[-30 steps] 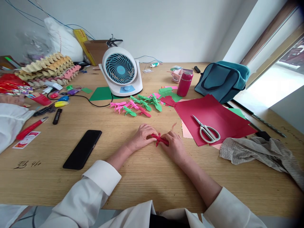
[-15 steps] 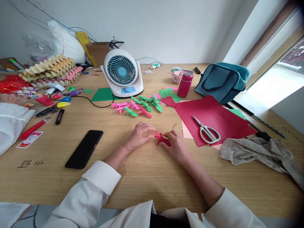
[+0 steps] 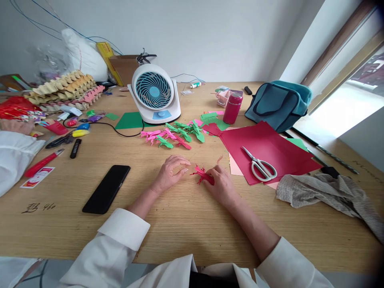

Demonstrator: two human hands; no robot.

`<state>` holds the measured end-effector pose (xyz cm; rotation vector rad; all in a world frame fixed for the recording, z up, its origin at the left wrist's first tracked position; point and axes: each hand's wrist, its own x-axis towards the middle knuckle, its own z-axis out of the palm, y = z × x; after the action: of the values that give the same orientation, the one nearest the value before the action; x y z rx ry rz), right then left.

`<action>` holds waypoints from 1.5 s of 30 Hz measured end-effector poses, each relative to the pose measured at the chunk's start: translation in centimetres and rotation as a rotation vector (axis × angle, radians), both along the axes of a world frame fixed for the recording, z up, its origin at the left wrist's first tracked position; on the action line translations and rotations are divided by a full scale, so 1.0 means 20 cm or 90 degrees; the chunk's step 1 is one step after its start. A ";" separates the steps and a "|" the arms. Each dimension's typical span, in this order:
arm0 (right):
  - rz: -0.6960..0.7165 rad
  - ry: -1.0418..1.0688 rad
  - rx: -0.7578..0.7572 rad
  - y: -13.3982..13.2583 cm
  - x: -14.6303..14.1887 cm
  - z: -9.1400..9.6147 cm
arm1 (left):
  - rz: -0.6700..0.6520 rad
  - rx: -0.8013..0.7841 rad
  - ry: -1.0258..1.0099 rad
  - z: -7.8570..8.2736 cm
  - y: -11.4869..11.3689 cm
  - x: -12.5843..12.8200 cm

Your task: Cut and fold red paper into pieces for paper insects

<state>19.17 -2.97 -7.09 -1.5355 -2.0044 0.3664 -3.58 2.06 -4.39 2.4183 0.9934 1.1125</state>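
1. Right hand (image 3: 221, 184): thumb and fingers grasp the near end of a red paper figure (image 3: 201, 175); its spiky end projects from the fingertips toward the left hand.
2. Left hand (image 3: 171, 173): fingers curved, released, thumb parted from them; fingertips just beside the figure's spiky end, apart from it.
3. Magenta bottle (image 3: 233, 110): upright beyond the right fingers, lid fitted; contents hidden.
4. Pale pink holder (image 3: 222, 99): behind the bottle, farther from the right fingers; contents too small to identify.
5. Teal bag (image 3: 277, 106): beyond the right fingers, rightward; contents cannot be determined.
6. Small red container (image 3: 58, 127): well left of the left fingers; slender light-blue items at its mouth.
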 end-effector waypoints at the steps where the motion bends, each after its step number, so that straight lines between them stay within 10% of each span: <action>1: -0.001 0.005 0.003 0.00 0.00 0.00 | 0.001 0.001 -0.002 0.01 0.00 0.00; 12: -0.099 0.096 0.052 0.09 -0.02 0.00 | 0.081 -0.022 -0.058 -0.04 0.01 -0.09; 31: -0.308 0.044 0.038 0.62 -0.30 0.02 | 0.082 -0.093 -0.107 -0.12 0.06 -0.10; 45: -0.269 0.114 0.053 0.51 -0.22 -0.04 | 0.072 -0.098 -0.097 -0.12 0.06 -0.10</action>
<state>14.70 7.25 -7.85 -1.7522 -1.4937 0.2345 -5.65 3.22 -6.79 2.1455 1.1326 1.1919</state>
